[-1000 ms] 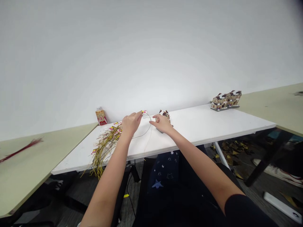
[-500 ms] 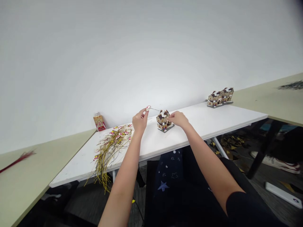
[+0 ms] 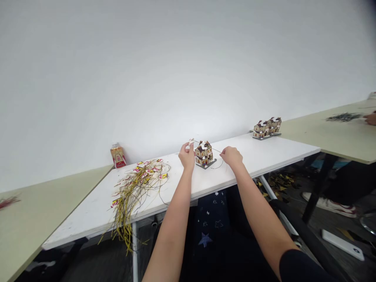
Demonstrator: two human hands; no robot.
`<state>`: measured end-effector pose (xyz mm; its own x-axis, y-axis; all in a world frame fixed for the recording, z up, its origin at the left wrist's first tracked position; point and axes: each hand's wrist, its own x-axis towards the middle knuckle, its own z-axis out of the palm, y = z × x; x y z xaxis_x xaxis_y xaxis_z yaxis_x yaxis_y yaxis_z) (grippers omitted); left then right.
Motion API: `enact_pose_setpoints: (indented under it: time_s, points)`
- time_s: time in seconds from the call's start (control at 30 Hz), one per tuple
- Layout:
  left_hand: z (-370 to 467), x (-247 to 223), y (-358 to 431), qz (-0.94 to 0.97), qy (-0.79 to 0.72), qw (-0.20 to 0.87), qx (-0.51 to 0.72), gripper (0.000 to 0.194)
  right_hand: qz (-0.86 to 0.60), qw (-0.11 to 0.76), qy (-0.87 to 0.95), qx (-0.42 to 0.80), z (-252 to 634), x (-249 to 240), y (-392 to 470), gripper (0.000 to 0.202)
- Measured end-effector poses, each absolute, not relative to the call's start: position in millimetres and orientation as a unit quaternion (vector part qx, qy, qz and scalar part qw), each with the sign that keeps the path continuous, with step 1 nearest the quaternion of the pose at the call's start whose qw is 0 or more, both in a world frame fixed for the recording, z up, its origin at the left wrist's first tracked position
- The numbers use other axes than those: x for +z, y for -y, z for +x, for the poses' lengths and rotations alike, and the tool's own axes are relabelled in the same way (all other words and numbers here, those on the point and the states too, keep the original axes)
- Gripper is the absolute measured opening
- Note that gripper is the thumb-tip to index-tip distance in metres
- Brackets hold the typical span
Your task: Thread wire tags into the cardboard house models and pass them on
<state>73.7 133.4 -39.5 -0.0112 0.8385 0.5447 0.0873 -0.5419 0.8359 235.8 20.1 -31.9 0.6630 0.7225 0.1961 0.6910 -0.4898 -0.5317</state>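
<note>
white tabletop (image 3: pixel 282 149), pale wall (image 3: pixel 188 78) at twelve o'clock; fingertips closed, left hand (image 3: pixel 187 157) pinches a small ornament (image 3: pixel 191 141), right hand (image 3: pixel 232 157) a thin cord (image 3: pixel 216 150).

A plain pale grey wall (image 3: pixel 188 70) fills the background, brightest low in the middle. Against it stands a white table (image 3: pixel 237 164) on pale metal legs, with a cream-topped table (image 3: pixel 44 207) at its left and another cream tabletop (image 3: pixel 346 137) at its right, above a dark grey floor (image 3: pixel 96 254).
</note>
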Motion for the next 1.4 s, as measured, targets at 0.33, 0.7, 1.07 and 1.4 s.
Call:
enact_pose_setpoints:
  time_s: [0.33, 0.7, 1.07, 1.4]
  points:
    - [68.2, -53.3, -140.6, 0.652, -0.361, 0.262, 0.613, 0.026, -0.867, 0.257, 0.426, 0.012, 239.3, -41.8, -22.6, 0.018]
    - [69.2, -63.6, -142.6, 0.684, -0.424, 0.233, 0.546, 0.022, -0.740, 0.524, 0.421, -0.019, 233.3, -54.1, -32.9, 0.023]
    - [76.9, -75.4, -141.1, 0.708, -0.364, 0.346, 0.496, 0.081, -0.647, 0.637, 0.414, 0.057, 239.7, -69.7, -54.1, 0.025]
    - [78.7, -77.0, -151.3, 0.647, -0.411, 0.398, 0.505, 0.075, -0.679, 0.599, 0.425, 0.002, 239.3, -63.2, -59.0, 0.021]
